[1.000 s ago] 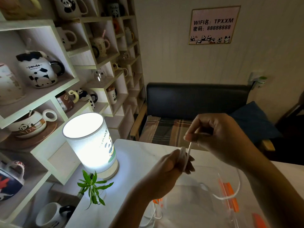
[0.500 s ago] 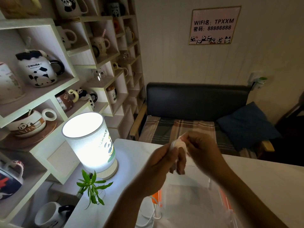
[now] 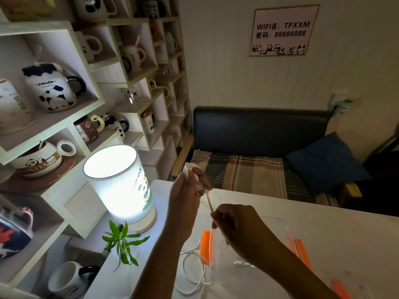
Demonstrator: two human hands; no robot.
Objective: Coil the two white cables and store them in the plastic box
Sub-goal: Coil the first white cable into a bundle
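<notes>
Since 0.5 s ago we see the hands separated: the left hand [image 3: 186,192] has risen, clamped on a small coiled bundle of white cable [image 3: 190,169], while the right hand [image 3: 234,223] has dropped, pinching the strand that runs down from it. Below, the clear plastic box [image 3: 287,228] with orange latches sits on the white surface [image 3: 323,223], its near edge cut off and its contents hard to read. 1 second cable [image 3: 190,270] loops loosely beside the box, partly hidden by our forearm.
</notes>
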